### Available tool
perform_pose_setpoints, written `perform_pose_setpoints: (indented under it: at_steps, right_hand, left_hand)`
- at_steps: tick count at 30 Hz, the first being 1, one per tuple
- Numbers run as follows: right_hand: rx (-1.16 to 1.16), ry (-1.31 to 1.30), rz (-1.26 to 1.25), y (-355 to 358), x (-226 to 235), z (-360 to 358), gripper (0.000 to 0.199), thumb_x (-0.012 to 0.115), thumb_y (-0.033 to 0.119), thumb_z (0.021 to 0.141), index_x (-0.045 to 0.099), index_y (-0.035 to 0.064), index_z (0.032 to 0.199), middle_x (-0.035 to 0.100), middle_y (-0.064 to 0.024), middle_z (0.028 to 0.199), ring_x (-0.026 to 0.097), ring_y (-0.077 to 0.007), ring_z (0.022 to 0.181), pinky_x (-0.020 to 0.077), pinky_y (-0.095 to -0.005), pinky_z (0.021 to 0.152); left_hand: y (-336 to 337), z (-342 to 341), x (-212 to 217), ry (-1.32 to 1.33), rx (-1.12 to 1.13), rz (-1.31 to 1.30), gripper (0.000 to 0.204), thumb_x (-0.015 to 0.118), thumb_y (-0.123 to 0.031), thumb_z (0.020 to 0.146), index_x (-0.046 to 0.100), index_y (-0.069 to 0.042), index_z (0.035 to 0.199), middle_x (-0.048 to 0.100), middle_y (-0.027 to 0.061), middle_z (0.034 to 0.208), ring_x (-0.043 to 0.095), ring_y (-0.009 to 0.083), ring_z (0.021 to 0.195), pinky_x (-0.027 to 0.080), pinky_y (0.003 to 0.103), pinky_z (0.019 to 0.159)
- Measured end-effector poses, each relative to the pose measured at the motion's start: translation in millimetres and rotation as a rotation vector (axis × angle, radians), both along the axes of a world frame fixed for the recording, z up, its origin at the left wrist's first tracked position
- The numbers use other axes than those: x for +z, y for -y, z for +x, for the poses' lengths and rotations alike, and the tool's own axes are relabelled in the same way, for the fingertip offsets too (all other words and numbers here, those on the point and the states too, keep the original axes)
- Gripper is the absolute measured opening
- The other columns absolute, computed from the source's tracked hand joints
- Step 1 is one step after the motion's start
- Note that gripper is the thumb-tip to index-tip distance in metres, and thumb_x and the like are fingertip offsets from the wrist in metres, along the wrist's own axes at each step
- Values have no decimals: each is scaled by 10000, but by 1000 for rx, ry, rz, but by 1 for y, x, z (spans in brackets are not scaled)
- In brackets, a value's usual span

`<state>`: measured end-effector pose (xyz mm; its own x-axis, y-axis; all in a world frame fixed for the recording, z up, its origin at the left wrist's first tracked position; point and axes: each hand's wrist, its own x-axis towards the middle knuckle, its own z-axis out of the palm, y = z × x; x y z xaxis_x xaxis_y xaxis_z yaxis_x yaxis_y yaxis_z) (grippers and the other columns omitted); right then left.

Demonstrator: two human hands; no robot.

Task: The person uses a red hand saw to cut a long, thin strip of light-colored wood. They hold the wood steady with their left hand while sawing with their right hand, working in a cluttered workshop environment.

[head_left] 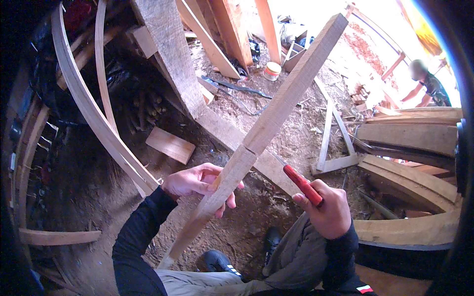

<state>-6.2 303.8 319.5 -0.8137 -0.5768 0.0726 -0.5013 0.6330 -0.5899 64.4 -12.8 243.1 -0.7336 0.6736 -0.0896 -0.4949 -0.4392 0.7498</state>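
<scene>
A long squared wooden beam (289,93) runs slantwise from near my lap at the lower left to the upper right. A shallow notch crosses it near the middle. Below that notch, my left hand (200,185) is closed around the beam, thumb on top and fingertips showing past the far edge. My right hand (328,209) grips a red-handled tool (302,185) to the right of the beam. Its thin metal blade points up and left toward the notch, apart from the wood; the exact blade shape is hard to make out.
A short board (170,144) lies on the dirt at left, near long curved timbers (89,106). Behind the beam are a thick plank (222,132), a small tub (272,71) and a triangular wooden frame (335,163). Timbers (410,138) stack at right; a person (429,86) bends beyond.
</scene>
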Motion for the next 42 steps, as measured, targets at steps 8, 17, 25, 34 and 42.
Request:
perform_pose_setpoints:
  at_steps: [8, 17, 25, 34, 42]
  right_hand:
    - [2, -16, 6, 1, 1, -2, 340, 718, 363, 809, 594, 49, 846, 548, -174, 600, 599, -372, 580, 452, -430, 533]
    - [9, -1, -1, 0, 1, -2, 339, 711, 356, 818, 575, 45, 821, 546, -171, 592, 599, -378, 578, 446, -430, 527]
    - [22, -6, 0, -2, 0, -2, 347, 698, 373, 827, 573, 50, 814, 533, -176, 581, 591, -382, 575, 440, -434, 520]
    - [28, -7, -18, -2, 1, -1, 352, 694, 376, 833, 571, 46, 810, 528, -173, 590, 575, -384, 564, 429, -431, 519]
    - [41, -11, -18, -4, 1, -3, 336, 692, 369, 828, 584, 51, 854, 548, -180, 616, 586, -387, 592, 441, -446, 537]
  left_hand:
    - [-1, 0, -2, -19, -76, 56, 642, 725, -282, 809, 457, 46, 1292, 638, 231, 1059, 676, 294, 866, 548, 411, 778]
    - [-13, -1, 8, -33, -129, 146, 551, 729, -189, 810, 490, 64, 1236, 624, 284, 1075, 664, 370, 895, 559, 466, 751]
    - [-24, 3, 16, -31, -120, 165, 641, 701, -284, 832, 439, 60, 1306, 622, 269, 1095, 680, 339, 866, 562, 429, 762]
    - [-18, 4, 7, 31, -17, 180, 606, 722, -247, 816, 417, -2, 1278, 617, 302, 1084, 665, 438, 862, 562, 505, 685]
    - [-14, 7, 6, 72, 7, 215, 699, 693, -328, 843, 365, 31, 1345, 614, 291, 1087, 677, 398, 856, 561, 467, 712]
